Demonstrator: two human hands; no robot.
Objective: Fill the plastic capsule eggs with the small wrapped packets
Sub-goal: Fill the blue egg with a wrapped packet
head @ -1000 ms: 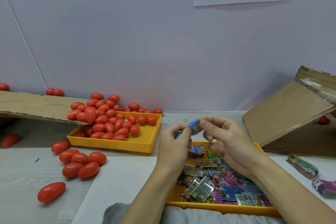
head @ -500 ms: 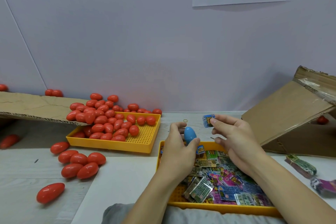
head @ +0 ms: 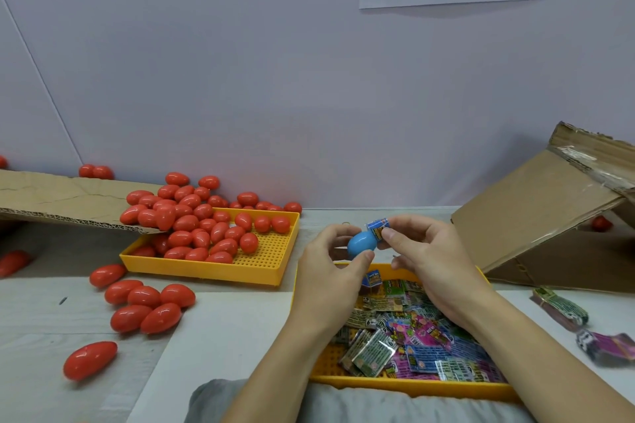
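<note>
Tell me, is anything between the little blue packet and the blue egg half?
Nothing visible is. The right hand pinches the blue packet right at the blue egg half that the left hand holds.

Left hand (head: pixel 335 271): grips blue capsule half (head: pixel 361 245) between thumb and fingers. Right hand (head: pixel 426 250): pinches small blue wrapped packet (head: pixel 377 229) at the capsule's open end. Below both hands: yellow tray (head: pixel 412 385) of mixed packets. Left of the left hand: yellow tray (head: pixel 254 271) heaped with red eggs (head: pixel 192 216).
</note>
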